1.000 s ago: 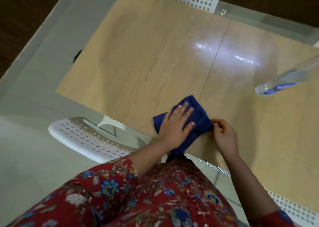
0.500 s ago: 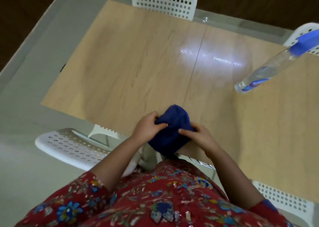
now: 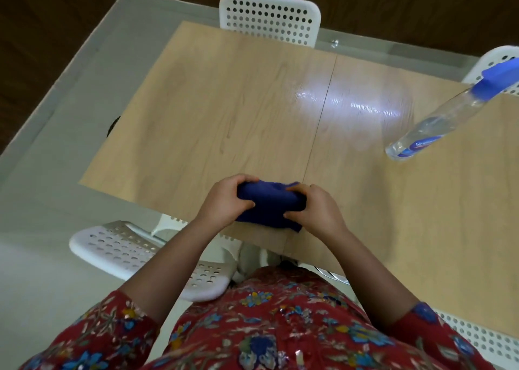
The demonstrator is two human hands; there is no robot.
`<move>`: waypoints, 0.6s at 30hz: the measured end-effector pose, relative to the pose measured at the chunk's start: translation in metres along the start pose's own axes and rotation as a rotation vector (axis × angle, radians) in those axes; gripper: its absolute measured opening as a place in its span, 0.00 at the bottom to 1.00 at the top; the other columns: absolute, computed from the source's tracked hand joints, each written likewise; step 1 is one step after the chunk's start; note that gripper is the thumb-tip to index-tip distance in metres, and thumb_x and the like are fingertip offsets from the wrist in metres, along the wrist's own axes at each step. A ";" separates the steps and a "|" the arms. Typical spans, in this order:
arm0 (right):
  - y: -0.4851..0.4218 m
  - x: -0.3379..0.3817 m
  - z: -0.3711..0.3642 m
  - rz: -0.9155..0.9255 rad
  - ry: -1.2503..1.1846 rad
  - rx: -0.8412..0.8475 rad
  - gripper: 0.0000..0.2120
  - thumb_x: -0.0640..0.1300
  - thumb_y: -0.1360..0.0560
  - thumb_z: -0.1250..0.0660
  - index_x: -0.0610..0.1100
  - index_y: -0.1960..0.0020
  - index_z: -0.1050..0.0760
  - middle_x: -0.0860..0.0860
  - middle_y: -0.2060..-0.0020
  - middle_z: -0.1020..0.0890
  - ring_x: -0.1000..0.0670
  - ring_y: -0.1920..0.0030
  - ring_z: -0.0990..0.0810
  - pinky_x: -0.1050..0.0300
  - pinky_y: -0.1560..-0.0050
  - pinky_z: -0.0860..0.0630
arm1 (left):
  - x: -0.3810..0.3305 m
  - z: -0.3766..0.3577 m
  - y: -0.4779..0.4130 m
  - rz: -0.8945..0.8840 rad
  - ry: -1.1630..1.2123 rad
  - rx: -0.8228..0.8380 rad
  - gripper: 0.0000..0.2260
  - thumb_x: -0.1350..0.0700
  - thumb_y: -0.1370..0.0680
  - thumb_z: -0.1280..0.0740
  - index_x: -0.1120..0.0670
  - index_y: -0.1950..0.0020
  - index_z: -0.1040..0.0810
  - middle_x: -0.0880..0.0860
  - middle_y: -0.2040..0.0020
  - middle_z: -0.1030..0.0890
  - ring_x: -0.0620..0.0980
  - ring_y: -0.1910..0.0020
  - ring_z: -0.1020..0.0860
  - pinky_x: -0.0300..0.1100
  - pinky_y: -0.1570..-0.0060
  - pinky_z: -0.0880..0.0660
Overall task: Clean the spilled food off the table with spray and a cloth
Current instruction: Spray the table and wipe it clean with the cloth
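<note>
head view: left hand [image 3: 224,198], right hand [image 3: 314,209] both clench bunched soft blue cloth [image 3: 269,206] over glossy wood-grain table [image 3: 224,102].

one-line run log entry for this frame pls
hands: left hand + right hand grip bunched dark-blue cloth | cloth: near table edge | clear blue-capped spray bottle: untouched, right | spill: none visible

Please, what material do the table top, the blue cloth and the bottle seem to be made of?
Table top: wood-look laminate, probably; printed grain, glossy glare. Cloth: soft, matte fabric, bunched in both hands. Bottle: clear plastic, seemingly, with a blue plastic top.
</note>
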State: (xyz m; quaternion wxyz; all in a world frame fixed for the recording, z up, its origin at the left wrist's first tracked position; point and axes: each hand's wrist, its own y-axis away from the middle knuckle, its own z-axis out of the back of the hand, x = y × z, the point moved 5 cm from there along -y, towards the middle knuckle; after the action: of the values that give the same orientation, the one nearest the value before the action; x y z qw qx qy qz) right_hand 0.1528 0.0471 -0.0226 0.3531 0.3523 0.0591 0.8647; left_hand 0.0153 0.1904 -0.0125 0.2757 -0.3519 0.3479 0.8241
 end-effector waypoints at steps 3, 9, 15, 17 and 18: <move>-0.009 -0.003 0.008 0.066 0.072 -0.013 0.10 0.49 0.28 0.27 0.52 0.47 0.20 0.55 0.44 0.31 0.54 0.39 0.34 0.59 0.45 0.34 | 0.003 0.011 -0.014 -0.017 -0.143 -0.047 0.08 0.60 0.27 0.28 0.49 0.51 0.19 0.46 0.47 0.28 0.49 0.41 0.29 0.38 0.45 0.34; -0.036 -0.006 0.049 0.030 -0.606 -0.033 0.03 0.44 0.22 0.33 0.51 0.50 0.26 0.54 0.55 0.19 0.52 0.52 0.19 0.60 0.58 0.24 | -0.014 0.022 -0.074 -0.047 0.027 -0.113 0.14 0.52 0.25 0.29 0.49 0.40 0.23 0.50 0.33 0.30 0.48 0.35 0.31 0.40 0.38 0.35; -0.081 0.009 0.114 0.074 0.141 -0.458 0.11 0.54 0.22 0.36 0.47 0.48 0.28 0.51 0.62 0.20 0.46 0.62 0.21 0.54 0.64 0.28 | -0.033 0.031 -0.144 -0.157 -0.102 -0.276 0.14 0.52 0.22 0.32 0.52 0.37 0.23 0.51 0.36 0.24 0.51 0.36 0.27 0.43 0.40 0.31; -0.099 0.017 0.107 0.066 0.276 -0.366 0.16 0.63 0.24 0.40 0.51 0.50 0.26 0.55 0.63 0.21 0.52 0.64 0.22 0.57 0.65 0.28 | -0.031 0.035 -0.165 -0.160 -0.202 -0.336 0.13 0.51 0.22 0.33 0.51 0.38 0.23 0.51 0.37 0.23 0.52 0.36 0.27 0.47 0.38 0.31; -0.113 0.019 0.102 0.049 0.293 -0.341 0.19 0.65 0.23 0.43 0.52 0.50 0.24 0.56 0.63 0.21 0.54 0.63 0.23 0.58 0.66 0.28 | -0.030 0.037 -0.178 -0.149 -0.263 -0.364 0.13 0.51 0.23 0.33 0.50 0.38 0.22 0.51 0.37 0.23 0.53 0.36 0.27 0.48 0.38 0.32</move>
State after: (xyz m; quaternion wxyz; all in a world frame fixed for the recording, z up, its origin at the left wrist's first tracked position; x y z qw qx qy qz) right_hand 0.2743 0.1288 0.0245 0.3741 0.1595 -0.0457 0.9124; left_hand 0.1435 0.3209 -0.0380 0.3107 -0.3102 0.1278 0.8893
